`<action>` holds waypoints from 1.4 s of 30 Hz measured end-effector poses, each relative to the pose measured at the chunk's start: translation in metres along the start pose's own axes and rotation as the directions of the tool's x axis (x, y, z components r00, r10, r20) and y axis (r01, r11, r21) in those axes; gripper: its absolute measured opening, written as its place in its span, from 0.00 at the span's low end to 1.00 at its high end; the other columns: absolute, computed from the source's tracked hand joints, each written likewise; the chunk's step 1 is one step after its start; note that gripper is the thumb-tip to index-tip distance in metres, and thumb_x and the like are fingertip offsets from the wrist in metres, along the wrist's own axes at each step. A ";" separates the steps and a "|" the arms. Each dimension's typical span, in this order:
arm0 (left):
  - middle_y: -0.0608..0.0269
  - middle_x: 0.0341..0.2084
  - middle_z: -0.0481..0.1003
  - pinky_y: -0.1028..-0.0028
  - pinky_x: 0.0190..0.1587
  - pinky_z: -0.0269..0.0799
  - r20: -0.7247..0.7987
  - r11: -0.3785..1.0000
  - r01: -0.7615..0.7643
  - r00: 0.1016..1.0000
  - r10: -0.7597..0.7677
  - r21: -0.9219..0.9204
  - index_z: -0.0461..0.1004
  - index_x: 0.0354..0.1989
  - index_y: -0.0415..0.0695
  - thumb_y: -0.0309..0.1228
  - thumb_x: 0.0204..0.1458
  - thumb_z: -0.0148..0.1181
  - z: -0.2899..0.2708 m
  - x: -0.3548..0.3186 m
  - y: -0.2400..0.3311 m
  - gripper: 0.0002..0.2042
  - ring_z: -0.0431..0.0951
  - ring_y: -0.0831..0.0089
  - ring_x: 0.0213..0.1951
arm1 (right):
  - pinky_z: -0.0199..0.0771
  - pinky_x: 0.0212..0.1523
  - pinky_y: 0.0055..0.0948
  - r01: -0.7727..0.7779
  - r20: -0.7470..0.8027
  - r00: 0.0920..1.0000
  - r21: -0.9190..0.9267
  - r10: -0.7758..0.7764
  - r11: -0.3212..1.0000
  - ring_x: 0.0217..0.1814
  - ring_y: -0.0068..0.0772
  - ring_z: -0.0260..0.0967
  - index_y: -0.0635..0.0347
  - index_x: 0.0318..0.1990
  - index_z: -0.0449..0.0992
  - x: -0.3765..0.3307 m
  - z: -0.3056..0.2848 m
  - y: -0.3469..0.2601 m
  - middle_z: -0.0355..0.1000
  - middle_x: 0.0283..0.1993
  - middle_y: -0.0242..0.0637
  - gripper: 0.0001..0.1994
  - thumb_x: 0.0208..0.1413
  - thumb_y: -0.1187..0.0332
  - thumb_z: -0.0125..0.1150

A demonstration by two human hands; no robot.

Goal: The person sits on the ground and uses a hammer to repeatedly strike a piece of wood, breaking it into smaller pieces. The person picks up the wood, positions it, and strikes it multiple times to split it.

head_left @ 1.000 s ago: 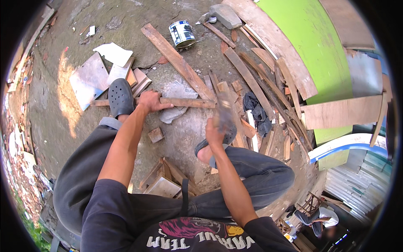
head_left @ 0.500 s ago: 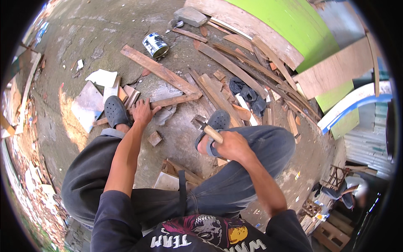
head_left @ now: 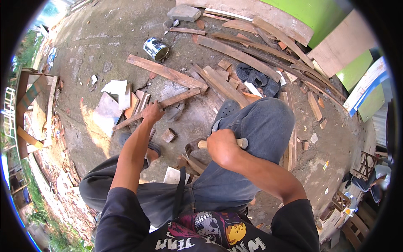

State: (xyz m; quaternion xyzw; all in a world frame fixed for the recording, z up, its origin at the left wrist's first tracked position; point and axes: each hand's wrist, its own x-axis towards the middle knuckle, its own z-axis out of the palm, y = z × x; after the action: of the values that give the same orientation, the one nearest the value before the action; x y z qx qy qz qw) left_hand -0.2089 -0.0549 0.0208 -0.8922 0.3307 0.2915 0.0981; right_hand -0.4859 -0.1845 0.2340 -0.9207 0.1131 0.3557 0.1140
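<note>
holds a stick (head_left: 180,97) with the left hand (head_left: 152,112), fingers closed over the wood, thumb toward the right. grips a hammer (head_left: 202,144) in the right hand (head_left: 222,145), fist wrapped round the handle, beside the bent knee (head_left: 273,113) and well apart from the stick. seems to be at a steadying step, with the hammer off the wood. calls, most likely, for a firm left hold and a hammer path clear of knee and left fingers. right of the left hand, meets a plank (head_left: 168,73) at the stick's end; cannot tell whether lying on top or only butting. just right of the left hand, shows a stone (head_left: 173,112) beside the stick; cannot tell if bearing weight. hides the handle's middle inside the right fist; shows the hammer's head dimly, near brown scraps (head_left: 196,164). cannot make out any nail, nor the left fingertips.
</note>
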 end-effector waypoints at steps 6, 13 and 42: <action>0.47 0.49 0.73 0.56 0.50 0.72 -0.081 0.997 -0.029 0.996 0.023 -0.075 0.64 0.50 0.45 0.46 0.48 0.67 0.010 0.009 0.003 0.27 0.73 0.50 0.53 | 0.75 0.29 0.36 0.080 0.076 0.995 -0.118 -0.071 0.990 0.33 0.32 0.80 0.51 0.30 0.84 0.003 -0.004 -0.010 0.80 0.30 0.33 0.07 0.49 0.66 0.60; 0.44 0.42 0.75 0.55 0.52 0.68 -0.234 0.903 -0.418 0.892 0.388 -0.098 0.66 0.57 0.44 0.52 0.58 0.54 0.008 0.026 -0.049 0.27 0.73 0.45 0.49 | 0.75 0.27 0.38 0.031 0.040 0.999 -0.091 -0.027 0.995 0.34 0.33 0.80 0.52 0.32 0.84 0.021 -0.011 -0.018 0.80 0.31 0.34 0.07 0.50 0.67 0.60; 0.64 0.28 0.74 0.75 0.26 0.73 0.119 0.234 -0.022 0.811 0.573 -0.972 0.72 0.40 0.43 0.46 0.65 0.40 -0.136 -0.005 0.000 0.19 0.75 0.75 0.24 | 0.78 0.35 0.36 0.059 -0.133 0.990 0.126 -0.042 0.990 0.36 0.40 0.80 0.56 0.30 0.84 0.020 -0.039 -0.005 0.80 0.32 0.42 0.08 0.47 0.67 0.60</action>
State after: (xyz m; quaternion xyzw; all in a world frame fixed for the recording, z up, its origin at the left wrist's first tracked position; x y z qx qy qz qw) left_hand -0.1494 -0.1023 0.1340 -0.5923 0.2312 0.6413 -0.4296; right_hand -0.4453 -0.1941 0.2492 -0.9351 0.1198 0.2838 0.1750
